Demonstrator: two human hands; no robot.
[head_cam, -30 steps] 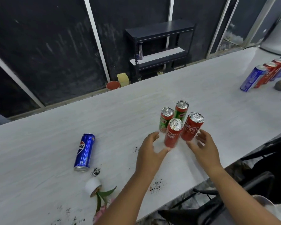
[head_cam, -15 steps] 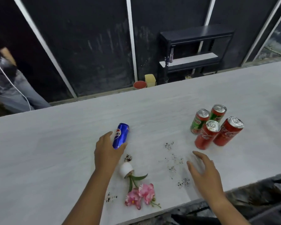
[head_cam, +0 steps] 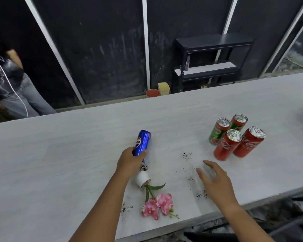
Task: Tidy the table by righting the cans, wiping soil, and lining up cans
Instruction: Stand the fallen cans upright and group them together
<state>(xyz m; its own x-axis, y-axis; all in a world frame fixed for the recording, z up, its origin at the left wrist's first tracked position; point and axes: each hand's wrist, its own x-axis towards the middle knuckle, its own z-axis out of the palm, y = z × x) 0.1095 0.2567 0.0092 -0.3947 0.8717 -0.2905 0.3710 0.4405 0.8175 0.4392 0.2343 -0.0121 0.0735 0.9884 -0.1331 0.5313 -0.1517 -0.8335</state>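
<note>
A blue Pepsi can (head_cam: 142,142) lies on the white table (head_cam: 59,154), and my left hand (head_cam: 129,162) grips its near end. To the right stand two red Coca-Cola cans (head_cam: 225,147) (head_cam: 250,142) and two red-and-green Milo cans (head_cam: 218,131) (head_cam: 238,121), bunched together upright. My right hand (head_cam: 215,179) hovers open over the table below them, holding nothing. Specks of dark soil (head_cam: 187,155) (head_cam: 201,195) (head_cam: 126,208) are scattered on the table between and below my hands.
A small white pot (head_cam: 142,178) lies tipped over with a pink artificial flower (head_cam: 157,206) spilling toward the near table edge. A person (head_cam: 12,84) stands beyond the far left of the table. A black shelf (head_cam: 212,62) stands behind it.
My left hand moved from the upright cans to the lying Pepsi can and closed its fingers round it. My right hand left the cans and now hovers over the soil. The view turned left.
</note>
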